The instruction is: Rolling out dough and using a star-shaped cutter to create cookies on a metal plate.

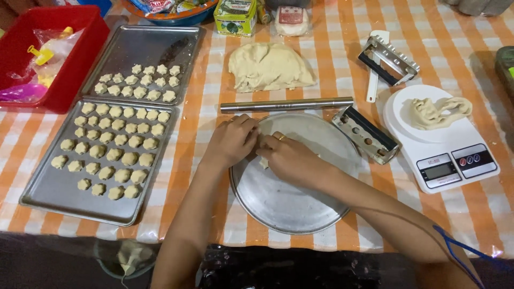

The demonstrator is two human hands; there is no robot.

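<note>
1. Two bare hands meet over a round metal tray [289,206] on the orange-checked table [342,48]. The left hand [231,140] and right hand [292,156] curl toward each other, fingertips touching.
2. Between them sits a small piece of dough [263,162], mostly hidden by the fingers. Both hands pinch at it, but how firmly, and its shape, cannot be told.
3. A steel rolling pin [286,105] lies just beyond the tray, and past it a large mound of dough [269,66].
4. Two rectangular baking trays stand left of the hands. The near baking tray [53,187] carries rows of small shaped dough pieces [110,150]; the far baking tray [150,51] is only part filled.
5. A metal cutter [365,134] rests against the round tray's right rim. A second cutter [388,60] lies farther back.
6. A white kitchen scale [444,160] at right holds a ragged strip of dough [436,111].
7. A red bin [64,32] at top left is cut off by the frame edge, its contents in plastic wrap unclear. Packages along the top edge are also cropped.
</note>
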